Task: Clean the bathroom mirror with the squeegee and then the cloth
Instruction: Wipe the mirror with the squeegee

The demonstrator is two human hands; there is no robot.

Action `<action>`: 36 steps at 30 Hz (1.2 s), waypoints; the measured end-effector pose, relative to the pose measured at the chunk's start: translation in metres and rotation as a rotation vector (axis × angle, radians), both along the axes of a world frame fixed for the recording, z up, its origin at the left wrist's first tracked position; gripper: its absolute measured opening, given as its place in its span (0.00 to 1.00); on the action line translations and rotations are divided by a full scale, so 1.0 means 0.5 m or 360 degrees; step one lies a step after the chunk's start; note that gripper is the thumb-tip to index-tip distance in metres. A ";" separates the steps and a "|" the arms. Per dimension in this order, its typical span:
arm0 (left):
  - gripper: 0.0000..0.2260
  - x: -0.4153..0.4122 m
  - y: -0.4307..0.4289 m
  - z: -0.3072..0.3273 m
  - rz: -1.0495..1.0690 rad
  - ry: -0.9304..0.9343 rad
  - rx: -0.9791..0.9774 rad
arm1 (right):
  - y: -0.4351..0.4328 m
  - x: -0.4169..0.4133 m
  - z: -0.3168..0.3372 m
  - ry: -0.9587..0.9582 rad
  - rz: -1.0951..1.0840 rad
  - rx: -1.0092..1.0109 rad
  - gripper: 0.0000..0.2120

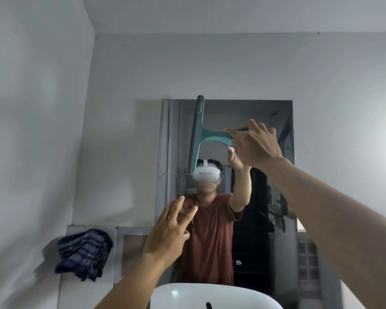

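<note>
The bathroom mirror (243, 112) hangs on the far wall and reflects a person in a red shirt. My right hand (254, 143) grips the handle of a teal squeegee (201, 134); its long blade stands almost upright against the glass near the mirror's upper left. My left hand (168, 233) is raised in front of the mirror's lower left, fingers spread, holding nothing. A dark blue striped cloth (84, 253) hangs bunched on the tiled wall to the left of the mirror.
A white sink (187, 295) sits below the mirror at the bottom edge of view, with a dark tap tip (208, 305) showing. Plain grey walls meet in a corner on the left. Grey tiles (132, 253) run behind the cloth.
</note>
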State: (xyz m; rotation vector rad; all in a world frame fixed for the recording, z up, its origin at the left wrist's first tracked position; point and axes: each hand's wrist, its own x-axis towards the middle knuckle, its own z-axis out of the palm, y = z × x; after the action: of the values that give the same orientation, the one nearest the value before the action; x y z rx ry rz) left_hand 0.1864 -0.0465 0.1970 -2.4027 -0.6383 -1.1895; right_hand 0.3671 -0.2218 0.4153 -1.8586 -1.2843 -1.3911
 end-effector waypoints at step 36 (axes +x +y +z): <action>0.42 -0.006 0.002 0.003 -0.0094 -0.0034 0.0086 | -0.170 0.107 -0.121 0.0566 -0.0245 0.0278 0.22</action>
State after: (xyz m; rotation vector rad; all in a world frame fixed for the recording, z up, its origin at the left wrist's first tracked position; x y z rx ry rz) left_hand 0.1835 -0.0453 0.1983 -2.3819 -0.5383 -1.2423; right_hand 0.4205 -0.3070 0.3546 -2.0025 -0.8345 -1.1363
